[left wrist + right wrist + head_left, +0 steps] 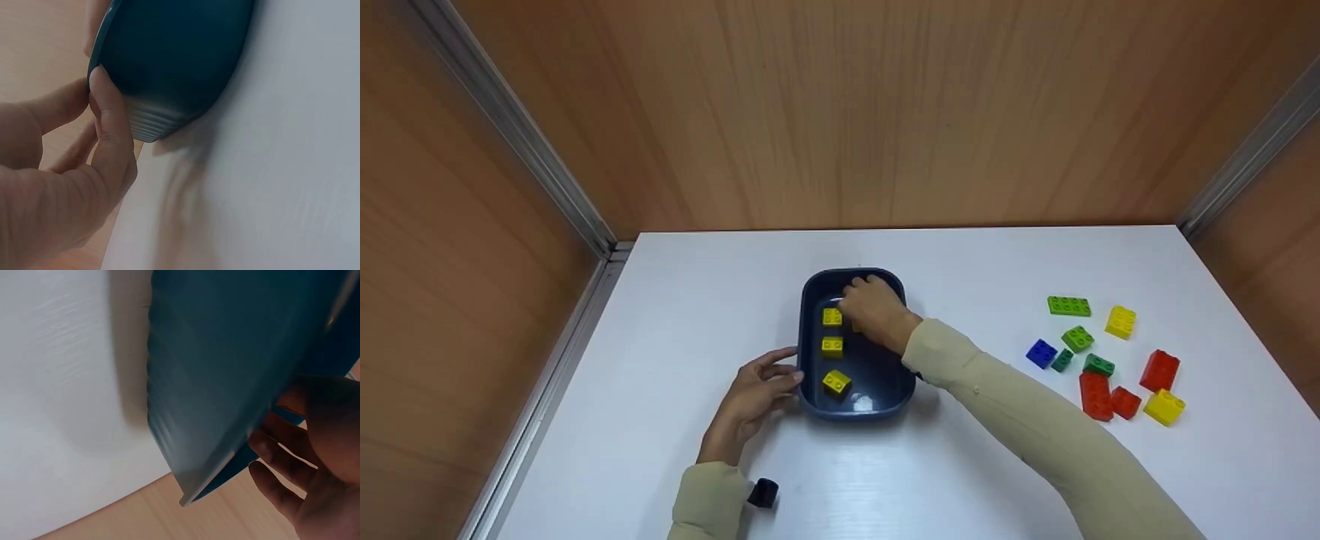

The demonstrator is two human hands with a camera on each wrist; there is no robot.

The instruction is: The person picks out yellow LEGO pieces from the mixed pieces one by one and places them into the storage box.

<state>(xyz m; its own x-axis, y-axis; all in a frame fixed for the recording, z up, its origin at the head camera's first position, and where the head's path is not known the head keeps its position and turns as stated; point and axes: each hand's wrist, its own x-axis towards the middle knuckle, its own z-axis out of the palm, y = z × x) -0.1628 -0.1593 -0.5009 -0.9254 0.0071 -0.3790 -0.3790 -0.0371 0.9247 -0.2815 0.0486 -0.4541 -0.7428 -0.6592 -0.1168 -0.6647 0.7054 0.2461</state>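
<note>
A dark blue tray (877,379) lies on the white table. My left hand (754,394) holds its left edge, and the left wrist view shows thumb and finger pinching the rim (94,59). Yellow toy bricks stand along the tray's left side: a far one (832,316), a middle one (832,346) and a turned near one (836,382). My right hand (877,309) reaches over the right wall into the far part. Another yellow brick (856,327) shows partly beneath it. Whether the right fingertips hold anything is hidden; in the right wrist view the tray wall (219,360) covers them.
To the right lie several loose bricks: a light green long one (1069,306), a blue one (1041,353), red ones (1096,396) and yellow ones (1165,407) among them. Wooden panels (885,112) enclose the table (697,300) at the back and sides.
</note>
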